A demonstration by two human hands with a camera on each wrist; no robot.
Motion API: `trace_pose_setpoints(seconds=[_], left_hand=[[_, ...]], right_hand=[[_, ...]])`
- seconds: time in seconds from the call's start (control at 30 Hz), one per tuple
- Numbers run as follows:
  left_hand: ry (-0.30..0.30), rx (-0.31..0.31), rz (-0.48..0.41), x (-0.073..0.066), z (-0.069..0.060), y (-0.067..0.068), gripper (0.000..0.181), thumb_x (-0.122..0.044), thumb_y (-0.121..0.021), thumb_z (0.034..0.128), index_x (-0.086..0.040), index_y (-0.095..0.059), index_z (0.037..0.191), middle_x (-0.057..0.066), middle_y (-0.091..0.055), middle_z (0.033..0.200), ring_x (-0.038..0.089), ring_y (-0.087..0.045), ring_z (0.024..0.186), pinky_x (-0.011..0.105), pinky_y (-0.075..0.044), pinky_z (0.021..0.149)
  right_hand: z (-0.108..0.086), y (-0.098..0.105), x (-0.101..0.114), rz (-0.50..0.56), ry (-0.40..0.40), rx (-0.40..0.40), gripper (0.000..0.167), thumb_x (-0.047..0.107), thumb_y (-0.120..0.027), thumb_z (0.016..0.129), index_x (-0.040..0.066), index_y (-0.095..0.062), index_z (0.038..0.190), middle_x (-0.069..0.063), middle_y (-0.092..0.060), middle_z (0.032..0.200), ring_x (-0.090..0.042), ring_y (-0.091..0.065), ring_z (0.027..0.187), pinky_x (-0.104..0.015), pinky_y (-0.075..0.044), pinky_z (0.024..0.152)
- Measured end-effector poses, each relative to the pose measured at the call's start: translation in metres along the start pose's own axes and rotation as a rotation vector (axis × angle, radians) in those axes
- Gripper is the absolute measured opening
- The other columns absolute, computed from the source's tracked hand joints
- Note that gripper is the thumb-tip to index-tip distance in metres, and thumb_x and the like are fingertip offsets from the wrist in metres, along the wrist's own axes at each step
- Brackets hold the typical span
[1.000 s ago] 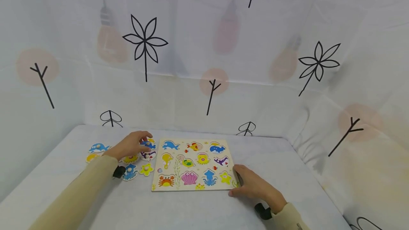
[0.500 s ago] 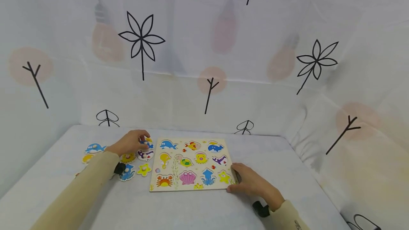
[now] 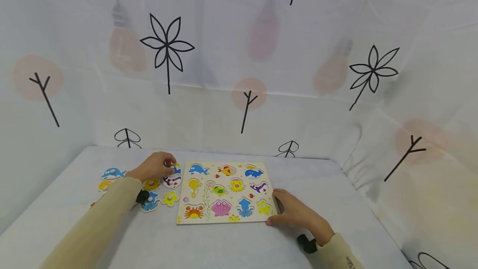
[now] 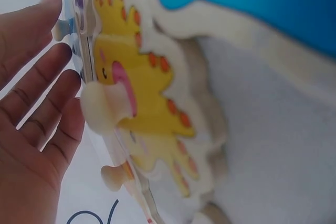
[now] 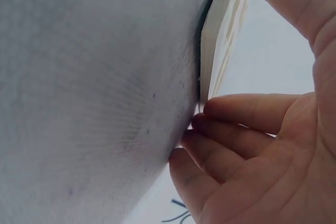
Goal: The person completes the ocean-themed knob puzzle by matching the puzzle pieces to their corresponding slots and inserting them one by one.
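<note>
From the head camera, left of centre, we see the left hand nearer the blue piece, which shows just right of the fingertips, its long axis seemingly crosswise. The right hand grips the puzzle board at its lower right corner.

In the left wrist view, upper left, the piece's knob sits between thumb and fingers; whether pinched, we cannot tell.

In the right wrist view, thumb and index finger span the board's edge.

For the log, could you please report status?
Left hand at blue whale piece, grip unclear; right hand holds sea-animal puzzle board; purple whale piece close by.
</note>
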State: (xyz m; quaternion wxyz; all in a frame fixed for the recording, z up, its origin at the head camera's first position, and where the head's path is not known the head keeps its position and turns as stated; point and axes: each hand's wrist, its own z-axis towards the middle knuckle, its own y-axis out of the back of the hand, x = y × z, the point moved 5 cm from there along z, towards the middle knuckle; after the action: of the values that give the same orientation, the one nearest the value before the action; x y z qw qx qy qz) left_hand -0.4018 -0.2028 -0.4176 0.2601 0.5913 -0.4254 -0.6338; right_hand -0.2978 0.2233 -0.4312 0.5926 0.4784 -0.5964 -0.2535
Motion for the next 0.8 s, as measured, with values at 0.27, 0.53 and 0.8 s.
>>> trace_pose_setpoints(seconds=[0.27,0.53,0.8], left_hand=[[0.023,-0.002,-0.006,-0.0004,0.0003,-0.0019,0.025,-0.016,-0.070,0.0858,-0.009,-0.066,0.109,0.007,-0.059,0.099,0.024,-0.052,0.089,0.041,-0.046,0.086],[-0.008,-0.013,0.058,-0.0042,0.0034,-0.0017,0.013,-0.013,-0.067,0.0879,-0.009,-0.067,0.101,0.006,-0.061,0.098,0.023,-0.053,0.088,0.044,-0.046,0.088],[-0.001,-0.010,0.059,-0.0062,0.0038,-0.0001,0.014,-0.012,-0.066,0.0892,-0.007,-0.067,0.102,0.006,-0.061,0.097,0.022,-0.053,0.085,0.043,-0.047,0.086]], right_hand=[[0.0015,0.0002,-0.0017,-0.006,-0.013,0.013,0.099,0.053,-0.084,0.063,0.006,-0.044,0.141,-0.012,-0.038,0.147,-0.035,-0.033,0.136,-0.054,-0.027,0.107],[0.0015,-0.0002,-0.0019,-0.015,-0.015,0.021,0.098,0.053,-0.083,0.063,0.005,-0.044,0.140,-0.013,-0.038,0.147,-0.035,-0.033,0.135,-0.054,-0.027,0.107],[0.0007,0.0012,-0.0011,-0.007,-0.022,0.019,0.098,0.052,-0.083,0.064,0.007,-0.045,0.141,-0.012,-0.037,0.148,-0.035,-0.033,0.136,-0.055,-0.027,0.107]])
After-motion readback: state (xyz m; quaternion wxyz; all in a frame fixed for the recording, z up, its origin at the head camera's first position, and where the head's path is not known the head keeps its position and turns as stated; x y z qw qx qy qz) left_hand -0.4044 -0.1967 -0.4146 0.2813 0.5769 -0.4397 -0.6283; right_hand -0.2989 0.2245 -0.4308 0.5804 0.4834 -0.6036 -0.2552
